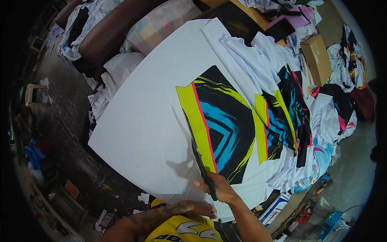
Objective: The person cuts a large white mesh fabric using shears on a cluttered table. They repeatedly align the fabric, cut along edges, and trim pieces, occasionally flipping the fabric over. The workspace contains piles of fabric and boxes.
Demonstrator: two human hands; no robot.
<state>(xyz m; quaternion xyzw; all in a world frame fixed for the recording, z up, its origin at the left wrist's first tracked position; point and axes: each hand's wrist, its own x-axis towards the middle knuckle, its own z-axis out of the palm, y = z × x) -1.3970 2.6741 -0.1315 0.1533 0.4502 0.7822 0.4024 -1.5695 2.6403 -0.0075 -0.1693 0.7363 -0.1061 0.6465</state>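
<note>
A wide sheet of white mesh fabric (141,121) spreads before me, printed with a black panel (238,117) that has blue chevrons and a lime and pink border. In my right hand (221,187) are large scissors (196,155) with a dark green handle. Their long blades point away from me along the lime border's left edge; I cannot tell how far apart the blades are. Closer to my body, my left hand (202,209) is closed with curled fingers on the fabric's near edge. A smaller printed panel (276,127) lies to the right among folds.
Bunched white and printed cloth (324,117) covers the right side. A cardboard box (316,59) stands at the far right, and a brown padded roll (117,30) at the far left. A long blue and white box (276,207) lies near right. A stool (35,94) is on the left floor.
</note>
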